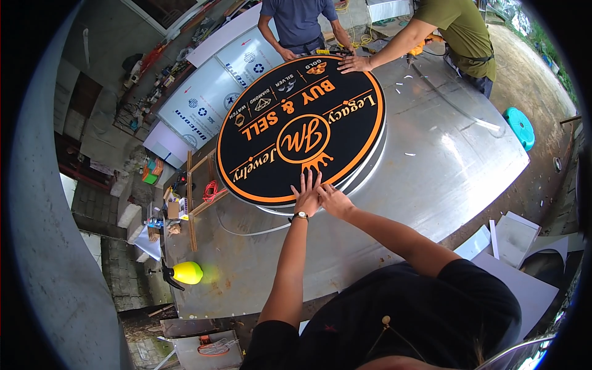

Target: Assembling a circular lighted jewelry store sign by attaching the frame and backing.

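A large round black sign (pixel 354 139) with orange and white lettering and an orange border lies on a metal-topped table. The lettering reads upside down from my side. My left hand (pixel 306 196), a watch at the wrist, rests on the sign's near edge with its fingers spread. Close beside it, my right hand (pixel 335 201) has its fingers bent at the sign's rim; their undersides are hidden. A thin pale strip (pixel 253 234) curves out from below the near rim onto the table. Across the sign, a co-worker's hand (pixel 356 63) lies flat on the far edge.
Two people stand at the table's (pixel 431 179) far side, one holding an orange power tool (pixel 425 43). A yellow spray bottle (pixel 187 272) stands near the left corner, with a red coiled cord (pixel 211 191) farther back. Beyond the right edge is a teal stool (pixel 519 128).
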A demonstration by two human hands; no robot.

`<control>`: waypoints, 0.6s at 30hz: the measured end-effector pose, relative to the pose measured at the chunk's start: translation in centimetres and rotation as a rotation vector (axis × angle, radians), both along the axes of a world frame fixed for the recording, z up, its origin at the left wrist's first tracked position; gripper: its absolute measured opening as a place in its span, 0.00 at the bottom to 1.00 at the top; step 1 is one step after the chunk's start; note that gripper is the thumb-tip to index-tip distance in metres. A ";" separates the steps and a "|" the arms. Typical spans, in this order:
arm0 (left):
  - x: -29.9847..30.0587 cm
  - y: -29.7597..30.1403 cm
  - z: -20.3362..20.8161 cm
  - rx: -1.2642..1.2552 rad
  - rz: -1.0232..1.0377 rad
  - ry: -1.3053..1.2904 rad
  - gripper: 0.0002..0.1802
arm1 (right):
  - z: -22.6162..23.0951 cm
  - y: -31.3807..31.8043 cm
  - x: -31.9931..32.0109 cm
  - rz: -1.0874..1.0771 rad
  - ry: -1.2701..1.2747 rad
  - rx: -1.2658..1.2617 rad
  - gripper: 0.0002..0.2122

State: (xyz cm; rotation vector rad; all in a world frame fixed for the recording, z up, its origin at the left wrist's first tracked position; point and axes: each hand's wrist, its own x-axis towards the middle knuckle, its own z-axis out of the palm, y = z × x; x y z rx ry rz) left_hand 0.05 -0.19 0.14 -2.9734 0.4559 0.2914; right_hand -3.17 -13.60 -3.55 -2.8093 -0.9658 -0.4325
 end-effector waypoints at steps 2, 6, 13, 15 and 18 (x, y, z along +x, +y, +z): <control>-0.1 0.1 0.1 0.004 0.004 0.005 0.43 | 0.3 0.0 -0.1 -0.001 -0.028 0.000 0.12; -0.2 0.0 0.3 0.017 -0.004 0.004 0.43 | 0.3 -0.1 -0.2 -0.010 -0.023 -0.005 0.12; -0.4 -0.1 0.4 0.006 0.007 0.010 0.43 | 0.4 0.0 -0.3 0.003 0.026 -0.034 0.12; -0.5 -0.1 0.4 0.008 0.006 0.012 0.43 | 0.2 0.1 -0.3 0.005 0.035 -0.045 0.12; -0.4 -0.2 0.4 0.021 -0.003 0.008 0.43 | -0.1 0.1 -0.2 -0.009 0.010 -0.049 0.12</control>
